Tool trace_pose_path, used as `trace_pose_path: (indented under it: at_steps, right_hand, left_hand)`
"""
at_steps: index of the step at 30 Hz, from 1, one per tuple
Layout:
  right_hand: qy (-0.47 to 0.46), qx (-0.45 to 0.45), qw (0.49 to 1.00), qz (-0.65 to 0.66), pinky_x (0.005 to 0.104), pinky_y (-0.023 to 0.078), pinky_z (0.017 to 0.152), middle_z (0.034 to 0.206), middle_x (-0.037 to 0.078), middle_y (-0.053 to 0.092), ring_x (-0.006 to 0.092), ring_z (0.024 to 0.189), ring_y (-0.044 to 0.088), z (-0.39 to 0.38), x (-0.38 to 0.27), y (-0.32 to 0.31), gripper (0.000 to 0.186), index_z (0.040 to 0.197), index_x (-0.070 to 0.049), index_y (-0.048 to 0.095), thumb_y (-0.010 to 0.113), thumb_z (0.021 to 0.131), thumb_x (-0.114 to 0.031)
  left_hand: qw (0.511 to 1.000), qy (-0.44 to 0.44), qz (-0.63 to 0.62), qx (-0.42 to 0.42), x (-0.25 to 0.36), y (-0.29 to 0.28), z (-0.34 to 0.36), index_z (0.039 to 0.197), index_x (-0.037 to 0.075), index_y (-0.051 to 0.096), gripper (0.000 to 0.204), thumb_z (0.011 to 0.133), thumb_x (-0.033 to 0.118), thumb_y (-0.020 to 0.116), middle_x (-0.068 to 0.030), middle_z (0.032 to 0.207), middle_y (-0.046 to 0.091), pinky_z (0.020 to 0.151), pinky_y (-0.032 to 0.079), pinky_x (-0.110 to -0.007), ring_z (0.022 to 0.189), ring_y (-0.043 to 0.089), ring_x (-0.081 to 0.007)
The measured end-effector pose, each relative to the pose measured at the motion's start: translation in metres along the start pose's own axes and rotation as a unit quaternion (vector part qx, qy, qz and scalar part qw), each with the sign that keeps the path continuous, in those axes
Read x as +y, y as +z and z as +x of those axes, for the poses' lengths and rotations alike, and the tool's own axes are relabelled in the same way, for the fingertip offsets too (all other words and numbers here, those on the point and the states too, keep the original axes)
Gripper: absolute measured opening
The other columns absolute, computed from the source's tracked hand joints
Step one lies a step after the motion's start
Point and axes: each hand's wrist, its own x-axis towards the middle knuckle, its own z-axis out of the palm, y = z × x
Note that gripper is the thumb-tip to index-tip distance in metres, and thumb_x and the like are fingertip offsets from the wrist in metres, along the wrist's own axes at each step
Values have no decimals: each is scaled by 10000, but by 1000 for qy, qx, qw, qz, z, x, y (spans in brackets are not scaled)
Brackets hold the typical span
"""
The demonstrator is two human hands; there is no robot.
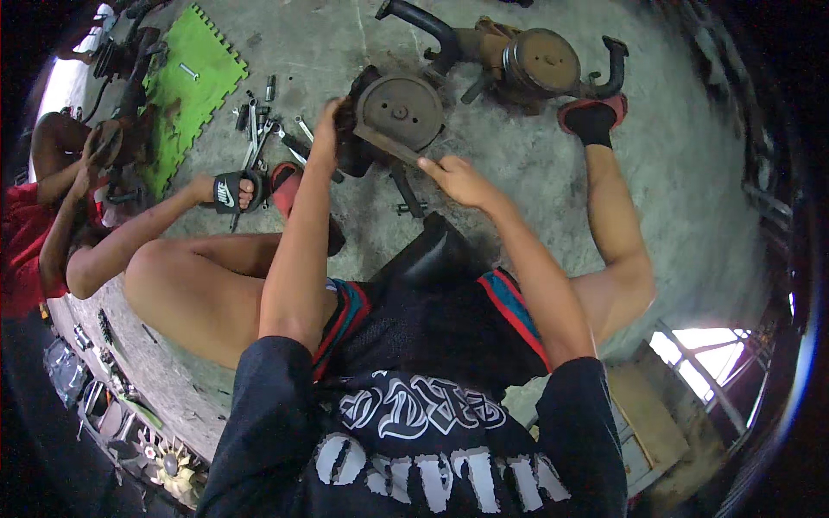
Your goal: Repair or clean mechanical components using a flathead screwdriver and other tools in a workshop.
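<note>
Grey floor (535, 173): dark housing (351, 155) at upper centre, round pulley (414, 99) facing up on it. Judgement: brace the housing firmly, hold the flat strip (389, 146) level along the pulley's near edge, stroke evenly. Left hand (326, 125) reaches forward to the housing's left side; finger closure cannot be told. Right hand (459, 180) angles inward, fingers clamped on the strip's near end; strip possibly a file, view poor.

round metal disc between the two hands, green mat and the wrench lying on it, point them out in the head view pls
round metal disc (400, 112): head view, hub of its flat face
green mat (197, 99): head view, bare surface
wrench (189, 72): head view, middle of its shank
</note>
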Motion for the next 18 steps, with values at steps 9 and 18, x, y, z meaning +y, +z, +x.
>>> trace_pose_path:
  at_steps: [9,18]
  right_hand:
    - [-30,181,983,7,587,464,864,963,356,639,536,972,593,-2,-25,43,569,911,81,642,415,1040,-424]
    - [55,152,983,-89,566,514,781,856,319,662,524,857,633,-53,-2,21,542,883,47,656,414,1037,-413]
  left_hand:
    - [994,107,-9,-21,12,68,-5,1293,36,603,643,1014,572,382,-110,1254,636,1006,414,-377,1155,573,-254]
    - [957,242,155,36,-17,69,-5,1300,-67,559,614,1018,474,489,-157,1268,600,1023,393,-346,1136,547,-246]
